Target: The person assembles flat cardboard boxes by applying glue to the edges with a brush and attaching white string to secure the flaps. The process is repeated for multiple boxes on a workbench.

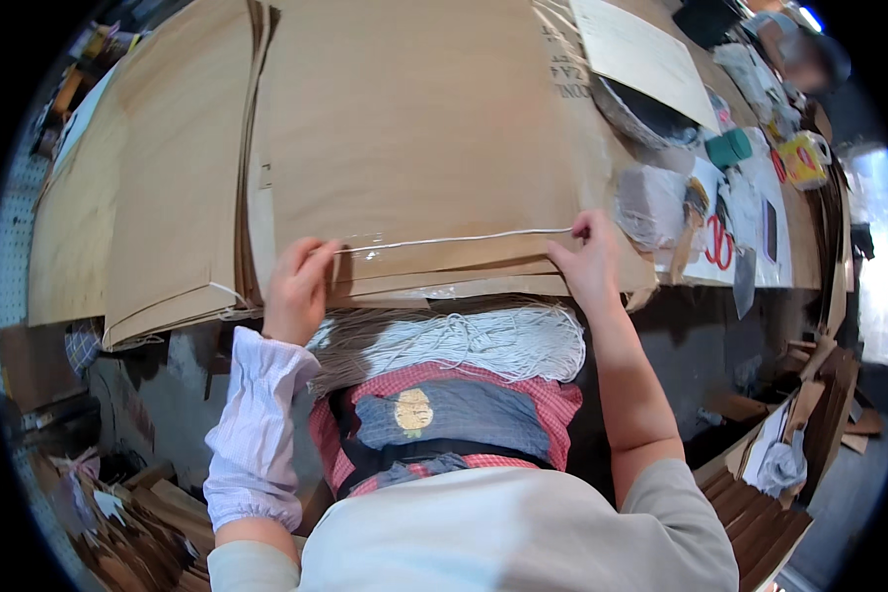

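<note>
A thin white string runs nearly straight across the front part of a large brown cardboard sheet. Its left end meets the pinched fingertips of my left hand, which is closed and rests at the sheet's left front. Curled fingers of my right hand grip the other end, with the thumb stretched apart from them near the sheet's edge. More cardboard layers lie under the sheet. A thick bundle of white string is spread over my lap, just below the table edge.
Another cardboard stack lies at the left. On the right are a plastic-wrapped block, a brush, red-handled scissors, a scraper blade, a green roll and a black basin under a white board. Cardboard pieces stand at lower right.
</note>
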The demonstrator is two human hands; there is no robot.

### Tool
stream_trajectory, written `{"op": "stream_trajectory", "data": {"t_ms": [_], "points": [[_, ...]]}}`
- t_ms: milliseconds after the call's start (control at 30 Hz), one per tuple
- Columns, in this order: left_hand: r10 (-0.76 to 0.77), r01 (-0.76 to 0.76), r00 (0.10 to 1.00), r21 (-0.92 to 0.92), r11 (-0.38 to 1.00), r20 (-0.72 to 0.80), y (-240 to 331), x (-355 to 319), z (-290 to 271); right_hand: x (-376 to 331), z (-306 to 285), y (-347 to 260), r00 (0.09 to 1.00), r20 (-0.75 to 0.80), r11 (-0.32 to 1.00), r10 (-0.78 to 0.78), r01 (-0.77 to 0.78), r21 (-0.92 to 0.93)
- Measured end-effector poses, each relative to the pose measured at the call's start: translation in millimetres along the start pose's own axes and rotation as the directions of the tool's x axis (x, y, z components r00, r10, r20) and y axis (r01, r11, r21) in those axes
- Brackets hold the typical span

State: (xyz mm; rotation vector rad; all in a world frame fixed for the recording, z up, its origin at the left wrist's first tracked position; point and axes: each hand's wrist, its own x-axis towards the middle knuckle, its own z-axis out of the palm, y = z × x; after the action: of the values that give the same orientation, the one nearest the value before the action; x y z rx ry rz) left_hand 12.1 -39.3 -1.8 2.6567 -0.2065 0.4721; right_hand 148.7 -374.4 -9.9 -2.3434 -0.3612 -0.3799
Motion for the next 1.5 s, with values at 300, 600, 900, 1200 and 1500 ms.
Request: {"op": "stream_trajectory", "data": {"t_ms": [300, 600, 900, 1200, 1500], "points": [[-0.141, 0.211, 0.933, -0.186, 0.960, 0.332, -8, 23, -30, 8, 4, -4, 0.907, 0.405, 0.924, -0.118, -0.049, 0.380], [-0.555, 0.531, 0.831, 0.336, 0.778, -0.030, 4, 25, 12, 5, 33, -19, 0.979, 0.008, 0.930, -0.205, 0.197, -0.311], [-0.299, 0.154, 0.890, 0.393, 0.907, 0.343, 52, 15, 23, -38, 46, -71, 0.911, 0.353, 0.913, -0.213, 0.314, -0.260], [-0.393, 0.359, 0.905, 0.205, 0.910, 0.161, 5, -5, 17, -19, 22, 0, 0.995, 0.011, 0.962, 0.099, -0.093, -0.256], [-0.336, 0.302, 0.936, 0.250, 0.920, 0.107, 8, -5, 27, -7, 20, 3, 0.962, -0.019, 0.948, 0.272, -0.271, -0.167]]}}
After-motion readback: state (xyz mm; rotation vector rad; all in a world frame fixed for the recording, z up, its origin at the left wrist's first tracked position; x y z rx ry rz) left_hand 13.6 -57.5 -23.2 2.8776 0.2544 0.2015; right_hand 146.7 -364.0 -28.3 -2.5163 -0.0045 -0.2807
